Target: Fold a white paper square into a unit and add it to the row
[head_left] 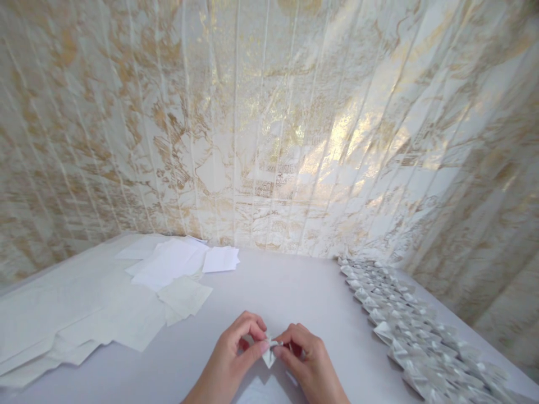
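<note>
— Two hands at work: what do they hold?
— My left hand and right hand each pinch one small folded paper, fingers closed on it, just above the table.
— Around them?
— Paper sheets left; folded pieces in rows right.

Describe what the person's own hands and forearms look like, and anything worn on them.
Both hands are bare: the left hand and the right hand show no gloves, rings or watch. The forearms are uncovered down to the bottom edge of the picture, with no sleeve or cuff in sight. Fingernails look short and unpainted.
</note>
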`<state>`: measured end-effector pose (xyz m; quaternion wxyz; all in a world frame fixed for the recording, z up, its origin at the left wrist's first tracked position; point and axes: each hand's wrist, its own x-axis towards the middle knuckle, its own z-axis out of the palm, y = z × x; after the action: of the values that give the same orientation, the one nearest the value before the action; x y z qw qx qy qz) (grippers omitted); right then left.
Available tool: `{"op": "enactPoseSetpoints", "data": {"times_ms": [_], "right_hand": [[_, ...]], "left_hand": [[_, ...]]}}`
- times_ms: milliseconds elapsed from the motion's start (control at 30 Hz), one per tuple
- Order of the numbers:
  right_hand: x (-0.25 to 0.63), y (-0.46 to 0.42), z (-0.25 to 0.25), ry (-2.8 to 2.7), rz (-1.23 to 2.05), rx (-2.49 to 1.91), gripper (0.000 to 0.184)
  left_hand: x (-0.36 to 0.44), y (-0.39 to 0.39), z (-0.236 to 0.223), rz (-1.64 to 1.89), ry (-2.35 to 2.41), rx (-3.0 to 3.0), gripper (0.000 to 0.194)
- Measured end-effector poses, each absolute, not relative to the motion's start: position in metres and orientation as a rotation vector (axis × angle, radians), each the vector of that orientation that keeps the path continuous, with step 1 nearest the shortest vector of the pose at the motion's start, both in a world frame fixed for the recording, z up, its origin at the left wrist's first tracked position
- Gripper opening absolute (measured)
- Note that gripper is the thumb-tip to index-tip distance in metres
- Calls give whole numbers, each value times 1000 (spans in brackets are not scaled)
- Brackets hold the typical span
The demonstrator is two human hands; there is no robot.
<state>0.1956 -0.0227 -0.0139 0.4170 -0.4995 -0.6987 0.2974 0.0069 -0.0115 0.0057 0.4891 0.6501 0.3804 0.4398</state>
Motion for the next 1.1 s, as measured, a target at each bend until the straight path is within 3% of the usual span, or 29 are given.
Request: {"op": "enactPoseSetpoints", "data": {"times_ms": [100, 267, 600, 733, 867, 1100], "right_hand": [[196, -18, -21, -1447, 1030, -1201, 38], [195, -10, -26, -1257, 1124, -1127, 53], [187, -22, -8, -1560, 987, -1124, 39], [187, -25, -1, -1546, 921, -1171, 42], [188, -29, 8, -1601, 918, -1183, 42], [186, -33, 14, -1519, 963, -1170, 42]], "left_hand": [[9, -10, 4, 1145, 915, 1383, 27], [10, -6, 1, 1241, 922, 1300, 40], [12, -19, 4, 1280, 932, 1381, 35], [12, -21, 8, 1192, 986, 1490, 40], [9, -18, 15, 1017, 1032, 1714, 26], [11, -23, 23, 1007, 1033, 1752, 43]]}}
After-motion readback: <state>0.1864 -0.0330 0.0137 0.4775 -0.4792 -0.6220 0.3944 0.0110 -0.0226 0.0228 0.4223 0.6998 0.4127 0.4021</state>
